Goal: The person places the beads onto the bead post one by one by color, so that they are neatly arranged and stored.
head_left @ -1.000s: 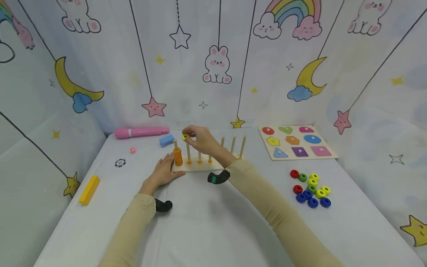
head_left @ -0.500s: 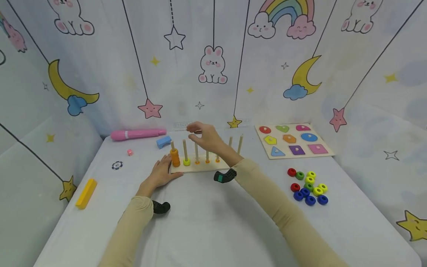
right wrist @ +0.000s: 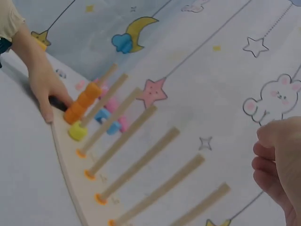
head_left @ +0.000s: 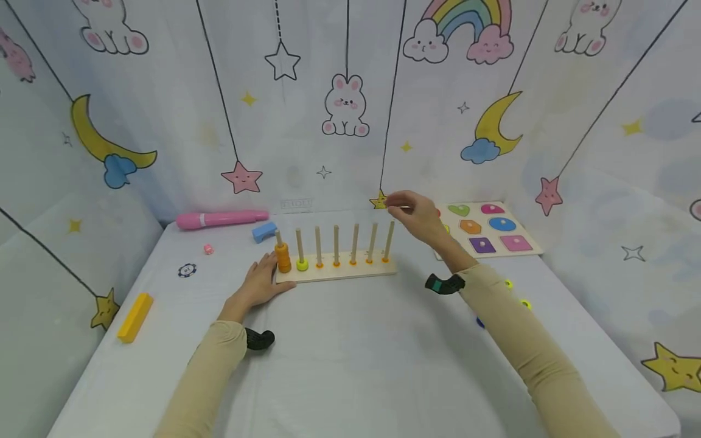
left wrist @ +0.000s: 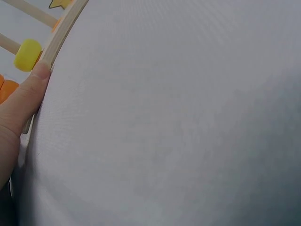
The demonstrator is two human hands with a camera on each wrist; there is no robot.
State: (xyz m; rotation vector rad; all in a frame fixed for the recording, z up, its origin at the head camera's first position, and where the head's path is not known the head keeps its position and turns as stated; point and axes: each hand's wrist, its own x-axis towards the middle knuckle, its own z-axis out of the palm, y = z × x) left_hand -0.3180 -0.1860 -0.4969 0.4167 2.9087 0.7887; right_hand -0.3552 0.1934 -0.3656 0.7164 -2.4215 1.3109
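Observation:
A wooden peg board (head_left: 345,275) with a row of upright pegs stands on the white table. Orange rings (head_left: 282,258) are stacked on its leftmost peg, and one yellow ring (head_left: 302,265) sits low on the peg beside them. My left hand (head_left: 257,285) rests at the board's left end, its straight thumb (left wrist: 33,89) along the front edge in the left wrist view. Above and right of the last peg is my right hand (head_left: 417,218), raised with nothing held. In the right wrist view its fingers (right wrist: 265,165) are loosely bent.
A shape puzzle board (head_left: 515,243) lies at the back right. My right sleeve (head_left: 509,322) mostly covers the loose rings (head_left: 526,303). Leftward are a pink stick (head_left: 221,219), a blue block (head_left: 265,232), a small pink piece (head_left: 208,249), a poker chip (head_left: 187,270) and a yellow bar (head_left: 135,317).
The right hand has let the yellow ring go onto the second peg. It has since moved right, past the last peg. The left hand has stayed at the board's end.

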